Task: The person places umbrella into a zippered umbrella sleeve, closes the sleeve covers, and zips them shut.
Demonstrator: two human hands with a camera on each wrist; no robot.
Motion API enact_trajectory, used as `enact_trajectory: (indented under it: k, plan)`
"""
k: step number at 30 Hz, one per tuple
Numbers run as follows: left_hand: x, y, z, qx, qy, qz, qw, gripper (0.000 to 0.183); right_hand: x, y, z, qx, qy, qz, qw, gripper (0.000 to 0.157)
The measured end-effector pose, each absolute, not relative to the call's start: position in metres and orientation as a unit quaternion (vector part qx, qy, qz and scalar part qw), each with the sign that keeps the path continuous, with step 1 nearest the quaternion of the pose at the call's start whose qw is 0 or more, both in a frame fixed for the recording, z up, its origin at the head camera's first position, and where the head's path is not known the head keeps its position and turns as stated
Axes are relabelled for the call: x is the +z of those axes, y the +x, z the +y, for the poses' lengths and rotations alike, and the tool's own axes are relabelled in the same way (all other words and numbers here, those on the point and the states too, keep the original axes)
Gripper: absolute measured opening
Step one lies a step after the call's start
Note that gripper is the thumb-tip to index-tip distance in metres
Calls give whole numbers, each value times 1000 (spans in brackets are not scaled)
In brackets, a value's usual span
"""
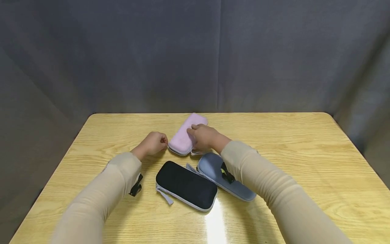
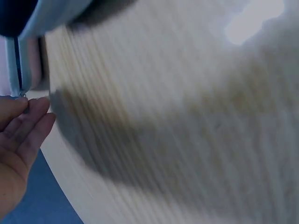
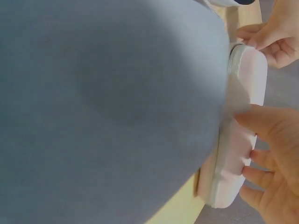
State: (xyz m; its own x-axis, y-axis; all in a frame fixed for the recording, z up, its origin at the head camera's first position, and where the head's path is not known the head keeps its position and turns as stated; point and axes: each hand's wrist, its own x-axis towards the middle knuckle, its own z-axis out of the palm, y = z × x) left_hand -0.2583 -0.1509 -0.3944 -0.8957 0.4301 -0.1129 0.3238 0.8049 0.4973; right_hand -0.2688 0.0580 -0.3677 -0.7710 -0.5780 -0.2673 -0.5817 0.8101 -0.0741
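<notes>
A pink zippered case (image 1: 182,138) lies slanted near the table's far edge, its lid down. At its near left corner my left hand (image 1: 154,141) pinches the small zipper pull (image 2: 23,96) between thumb and fingertips. My right hand (image 1: 205,136) grips the pink case across its width, with the thumb on one side and the fingers spread over the other, as the right wrist view shows. A pale wrist strap (image 1: 196,153) hangs from the pink case under that hand.
Nearer to me lies a black case (image 1: 186,185) with grey trim and a grey strap (image 1: 165,196). Beside it, under my right forearm, a blue-grey case (image 1: 213,166) is partly covered. All stand on a wood-grain table (image 1: 304,162) with a dark curtain (image 1: 158,57) behind.
</notes>
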Motion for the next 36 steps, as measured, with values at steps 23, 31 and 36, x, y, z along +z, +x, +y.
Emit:
enact_trajectory:
  k: [23,31,36]
  plan:
    - [-406,-277,-146,223,198,953,63,10,-374,-276,62,12,-298,945,131,62]
    - [-409,-278,-142,231,200,950,60,12,-374,-282,67,18,-309,948,76,57]
    - [-408,-277,-138,239,210,946,69,11,-377,-287,78,-14,-284,952,115,74]
